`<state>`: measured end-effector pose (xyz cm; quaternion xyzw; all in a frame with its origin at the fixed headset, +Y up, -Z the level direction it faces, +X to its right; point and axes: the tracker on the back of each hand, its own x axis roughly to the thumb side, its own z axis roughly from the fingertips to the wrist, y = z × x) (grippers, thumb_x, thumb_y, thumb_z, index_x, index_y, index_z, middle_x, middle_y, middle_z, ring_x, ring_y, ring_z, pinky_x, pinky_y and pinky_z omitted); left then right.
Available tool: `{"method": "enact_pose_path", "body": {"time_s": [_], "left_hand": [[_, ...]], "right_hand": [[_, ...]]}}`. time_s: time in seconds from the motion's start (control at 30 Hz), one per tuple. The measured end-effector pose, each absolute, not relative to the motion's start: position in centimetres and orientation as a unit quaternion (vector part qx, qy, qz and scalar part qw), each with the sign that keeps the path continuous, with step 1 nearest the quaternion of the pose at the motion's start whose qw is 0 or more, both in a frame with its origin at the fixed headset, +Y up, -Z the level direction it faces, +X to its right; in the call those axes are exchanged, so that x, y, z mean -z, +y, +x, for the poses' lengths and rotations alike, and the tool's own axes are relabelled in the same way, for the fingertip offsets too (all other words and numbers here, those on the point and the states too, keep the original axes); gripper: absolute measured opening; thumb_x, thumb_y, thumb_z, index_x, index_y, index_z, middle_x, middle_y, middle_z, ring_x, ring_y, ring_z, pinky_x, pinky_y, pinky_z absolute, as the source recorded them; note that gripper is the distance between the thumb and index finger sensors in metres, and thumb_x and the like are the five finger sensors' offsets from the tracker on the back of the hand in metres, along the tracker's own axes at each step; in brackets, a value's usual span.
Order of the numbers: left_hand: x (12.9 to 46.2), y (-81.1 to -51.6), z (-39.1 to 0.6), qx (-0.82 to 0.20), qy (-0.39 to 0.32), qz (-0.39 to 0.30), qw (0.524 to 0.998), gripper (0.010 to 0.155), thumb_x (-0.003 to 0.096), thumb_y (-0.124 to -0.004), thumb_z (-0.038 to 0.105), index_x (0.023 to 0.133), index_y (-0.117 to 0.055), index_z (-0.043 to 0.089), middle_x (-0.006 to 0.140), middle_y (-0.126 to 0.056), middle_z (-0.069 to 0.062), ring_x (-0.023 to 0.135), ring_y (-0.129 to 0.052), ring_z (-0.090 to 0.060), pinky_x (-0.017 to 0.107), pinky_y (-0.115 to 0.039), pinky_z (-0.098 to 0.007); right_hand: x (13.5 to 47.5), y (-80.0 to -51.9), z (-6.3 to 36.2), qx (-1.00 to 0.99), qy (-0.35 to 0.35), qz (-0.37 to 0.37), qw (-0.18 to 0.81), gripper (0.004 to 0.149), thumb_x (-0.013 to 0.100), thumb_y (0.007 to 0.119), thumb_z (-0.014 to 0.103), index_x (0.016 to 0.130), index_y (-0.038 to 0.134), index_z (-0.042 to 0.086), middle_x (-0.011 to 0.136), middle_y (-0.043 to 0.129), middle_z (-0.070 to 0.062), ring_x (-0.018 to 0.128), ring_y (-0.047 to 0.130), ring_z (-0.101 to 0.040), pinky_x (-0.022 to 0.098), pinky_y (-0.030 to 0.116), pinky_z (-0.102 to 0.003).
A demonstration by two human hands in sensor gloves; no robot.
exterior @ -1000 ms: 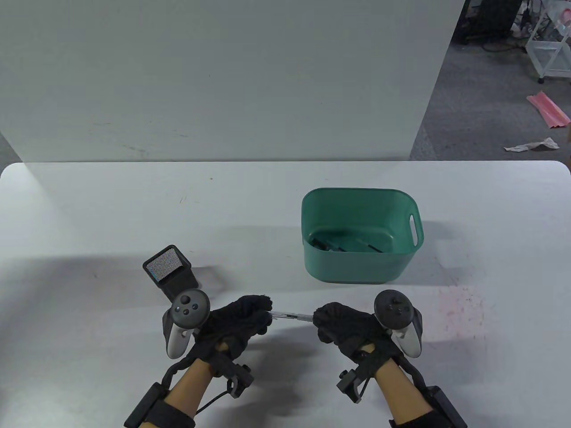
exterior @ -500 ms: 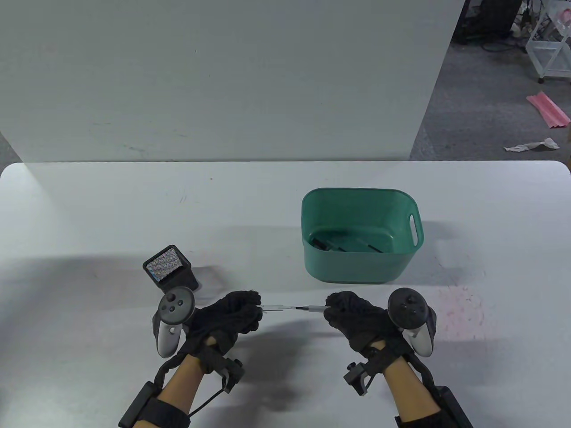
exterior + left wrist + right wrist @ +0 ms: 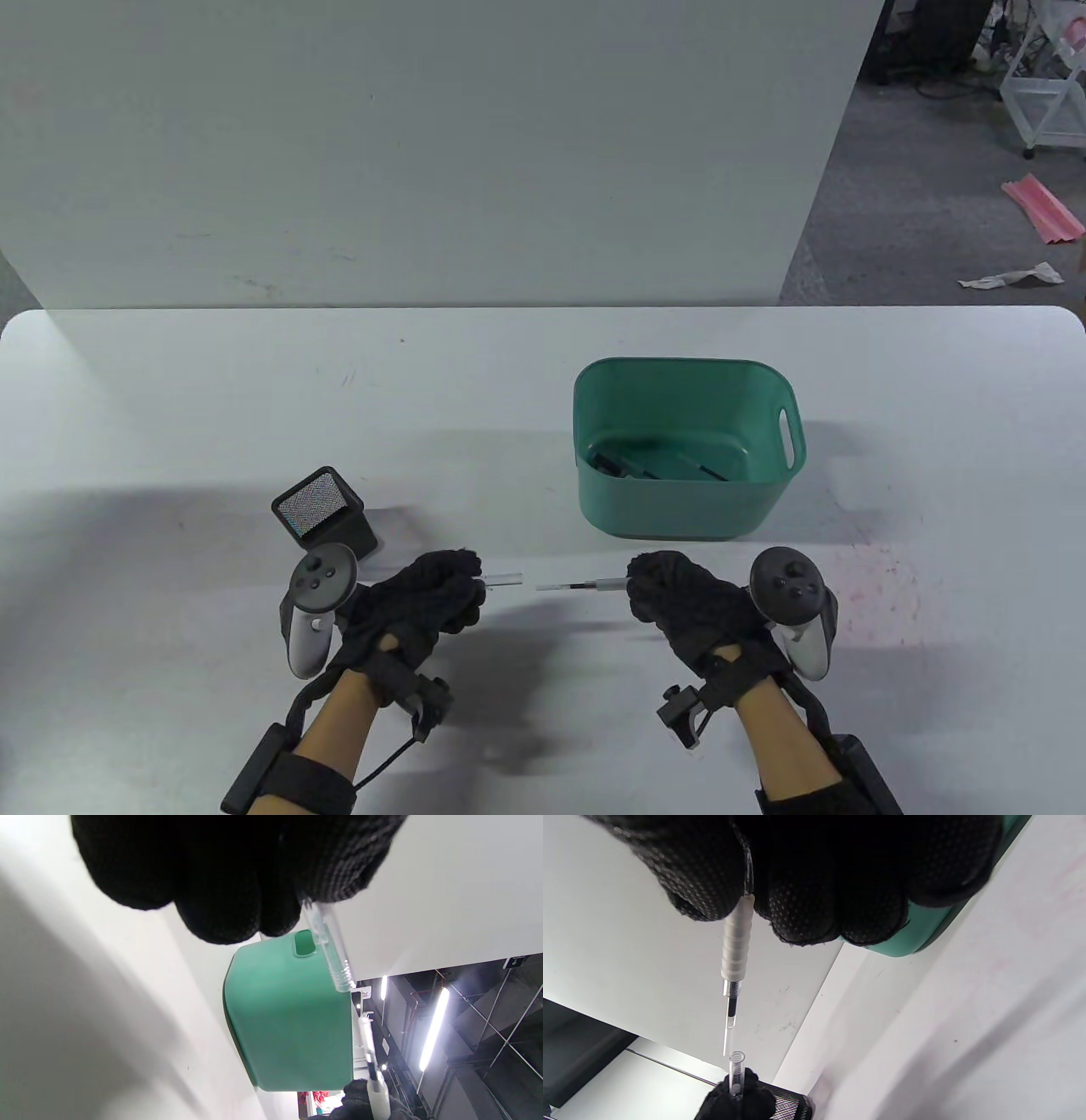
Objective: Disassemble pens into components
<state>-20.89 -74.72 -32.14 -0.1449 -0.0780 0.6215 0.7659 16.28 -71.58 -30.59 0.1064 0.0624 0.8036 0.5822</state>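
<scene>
Your left hand point(image 3: 424, 598) pinches the clear barrel point(image 3: 502, 581) in the lower middle of the table view, its threaded open end pointing right. Your right hand point(image 3: 687, 598) pinches the white ribbed grip section point(image 3: 607, 584), with the thin refill point(image 3: 564, 586) sticking out toward the left. A small gap shows between the two halves, so the pen looks already pulled apart, held just above the table point(image 3: 170, 407).

Both pieces look very light and stiff. The smooth plastic barrel could slip in knit gloves, so keep your fingers close to the threaded end. The refill is slender and likely to bend or flick ink; hold it by the ribbed section, not the bare tube.

Count: one barrel and one front section with its refill are in your hands. One green bin point(image 3: 687, 518) sits right of centre, with dark parts in its bottom too indistinct to count. One black mesh holder point(image 3: 322, 514) stands just above your left hand.
</scene>
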Motion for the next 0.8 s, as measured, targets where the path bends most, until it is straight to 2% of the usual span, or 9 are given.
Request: {"method": "enact_pose_path", "body": {"time_s": [0.23,0.67,0.8], "left_hand": [[32.0,-75.0,-20.1,-0.651,-0.096,-0.18,0.731,0.044,0.0504,-0.082,0.037,0.093,-0.077,0.032,0.085,-0.096,-0.004,0.064,-0.105,-0.022,0.055,-0.086,-0.053],[31.8,-75.3,-18.9,-0.647,-0.114,-0.223,0.721,0.044,0.0508,-0.082,0.038,0.094,-0.075,0.033,0.088,-0.094,-0.003,0.067,-0.104,-0.023,0.056,-0.085,-0.053],[31.8,-75.3,-18.8,-0.632,-0.119,-0.229,0.731,0.045,0.0504,-0.082,0.041,0.093,-0.075,0.032,0.086,-0.095,-0.003,0.065,-0.104,-0.021,0.055,-0.086,-0.052]], "right_hand": [[30.5,-71.6,16.1,-0.802,0.062,0.109,0.584,0.048,0.053,0.077,0.04,0.089,0.072,0.009,0.067,0.089,-0.009,0.064,0.088,-0.035,0.047,0.077,-0.052],[30.2,-71.3,15.7,-0.808,0.058,0.124,0.572,0.048,0.053,0.078,0.041,0.089,0.072,0.009,0.067,0.089,-0.009,0.064,0.088,-0.035,0.047,0.077,-0.052],[30.1,-71.2,15.7,-0.804,0.051,0.123,0.579,0.048,0.053,0.078,0.041,0.089,0.072,0.009,0.067,0.089,-0.009,0.064,0.088,-0.035,0.047,0.077,-0.052]]}}
